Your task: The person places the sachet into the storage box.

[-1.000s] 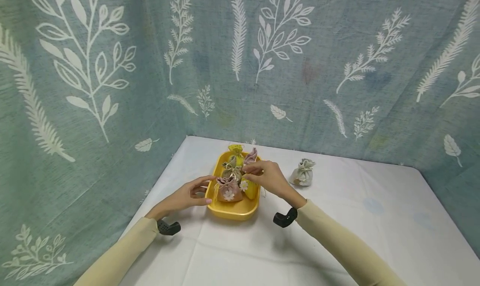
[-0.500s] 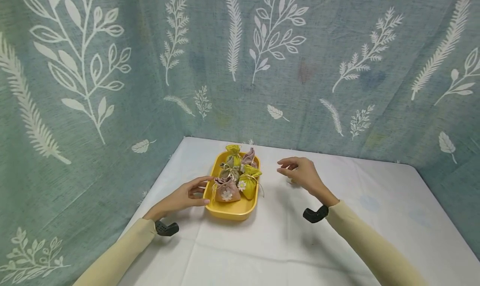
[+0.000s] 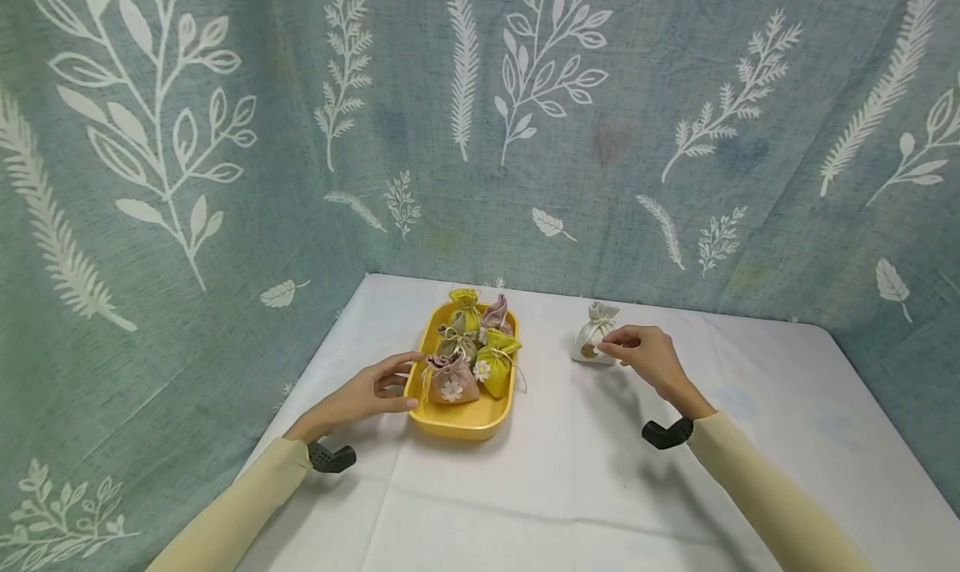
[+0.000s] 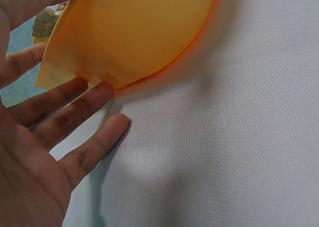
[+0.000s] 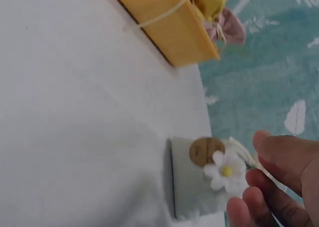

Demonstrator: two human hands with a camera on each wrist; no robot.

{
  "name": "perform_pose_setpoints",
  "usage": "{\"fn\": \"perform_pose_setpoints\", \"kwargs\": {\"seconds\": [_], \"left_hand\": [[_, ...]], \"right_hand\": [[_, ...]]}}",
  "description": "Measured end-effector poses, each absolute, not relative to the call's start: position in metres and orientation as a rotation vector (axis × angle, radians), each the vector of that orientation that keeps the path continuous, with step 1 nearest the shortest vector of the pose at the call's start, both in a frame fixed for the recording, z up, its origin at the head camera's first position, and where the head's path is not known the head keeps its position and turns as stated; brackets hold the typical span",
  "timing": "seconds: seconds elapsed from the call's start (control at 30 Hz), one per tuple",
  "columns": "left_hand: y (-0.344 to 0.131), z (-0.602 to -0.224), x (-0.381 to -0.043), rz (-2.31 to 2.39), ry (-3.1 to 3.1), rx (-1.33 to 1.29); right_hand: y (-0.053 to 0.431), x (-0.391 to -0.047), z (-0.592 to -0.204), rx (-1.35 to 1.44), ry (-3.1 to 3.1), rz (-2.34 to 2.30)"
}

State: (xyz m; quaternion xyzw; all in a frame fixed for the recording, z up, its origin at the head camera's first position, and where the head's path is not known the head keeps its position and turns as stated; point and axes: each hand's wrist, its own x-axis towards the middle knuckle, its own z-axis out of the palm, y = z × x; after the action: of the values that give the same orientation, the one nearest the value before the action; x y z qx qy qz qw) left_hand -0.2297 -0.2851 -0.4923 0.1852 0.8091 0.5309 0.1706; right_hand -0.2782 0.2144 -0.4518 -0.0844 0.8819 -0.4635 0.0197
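Observation:
A yellow tray holds several small drawstring pouches: a mauve one with a white flower, a yellow one, an olive-brown one, another yellow at the back and a pink one. My left hand rests at the tray's left side, fingers fairly straight against its wall. To the right, a pale grey pouch stands on the table. Its white flower and round brown tag show. My right hand has thumb and forefinger at its drawstring, seemingly pinching it.
A white cloth covers the table. Behind and to the left hangs a blue-green curtain with white leaf prints. A loose string end from a pouch hangs over the tray's right rim.
My right hand has left the yellow pouch in the tray and moved right to the grey pouch, which now stands more upright and turned. My left hand has stayed at the tray.

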Motion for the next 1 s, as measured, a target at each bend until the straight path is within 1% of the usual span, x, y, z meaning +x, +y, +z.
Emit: {"fn": "perform_pose_setpoints", "kwargs": {"seconds": [0.37, 0.63, 1.0], "left_hand": [[-0.286, -0.493, -0.230, 1.521, 2.289, 0.524], [-0.286, -0.492, -0.230, 1.519, 2.290, 0.534], [-0.285, -0.491, -0.229, 1.511, 2.299, 0.534]], "right_hand": [[0.227, -0.297, -0.461, -0.061, 2.755, -1.458], [0.222, -0.307, -0.470, -0.099, 2.690, -1.452], [0.216, -0.313, -0.471, -0.122, 2.711, -1.419]]}}
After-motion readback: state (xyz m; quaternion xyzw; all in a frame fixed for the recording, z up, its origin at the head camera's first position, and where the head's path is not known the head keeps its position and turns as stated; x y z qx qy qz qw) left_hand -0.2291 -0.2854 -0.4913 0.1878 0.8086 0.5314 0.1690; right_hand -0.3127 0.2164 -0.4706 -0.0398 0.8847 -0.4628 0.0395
